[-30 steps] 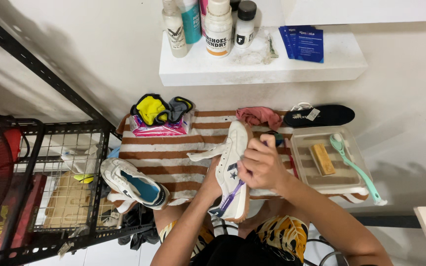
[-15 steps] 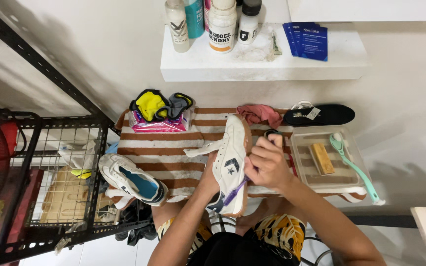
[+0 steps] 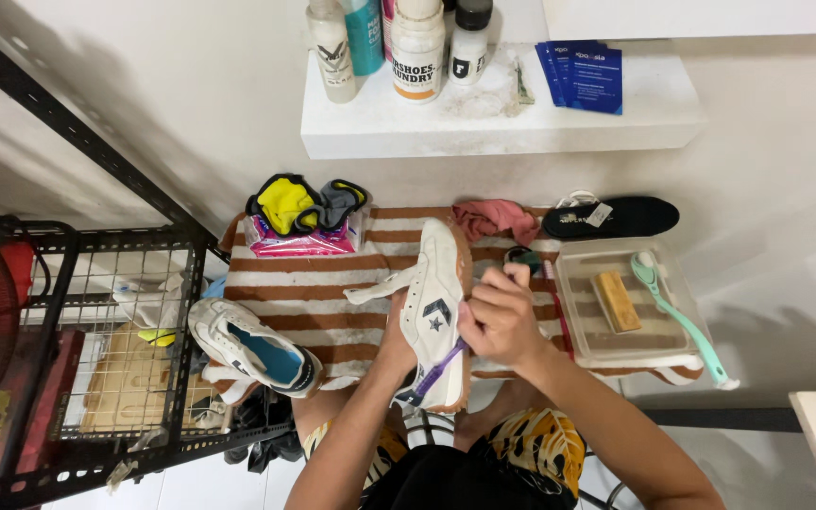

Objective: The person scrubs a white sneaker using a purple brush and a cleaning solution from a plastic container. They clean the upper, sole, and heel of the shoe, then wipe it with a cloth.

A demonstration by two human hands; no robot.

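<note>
The right hand (image 3: 501,316) has its fingers (image 3: 480,300) clamped on a purple-handled brush (image 3: 436,371), pressed against the side of a white sneaker (image 3: 436,312). The left hand (image 3: 395,342) grips that sneaker from beneath, fingers wrapped on it, holding it tilted above the striped towel (image 3: 304,288) on the tabletop. Compared with half a second ago, the right hand sits slightly lower on the shoe and the sneaker has barely shifted. Left of the fingers lies a second sneaker (image 3: 252,348). Right of them, a clear tray (image 3: 578,349) carries a wooden brush (image 3: 615,300) and a mint long-handled brush (image 3: 682,316).
</note>
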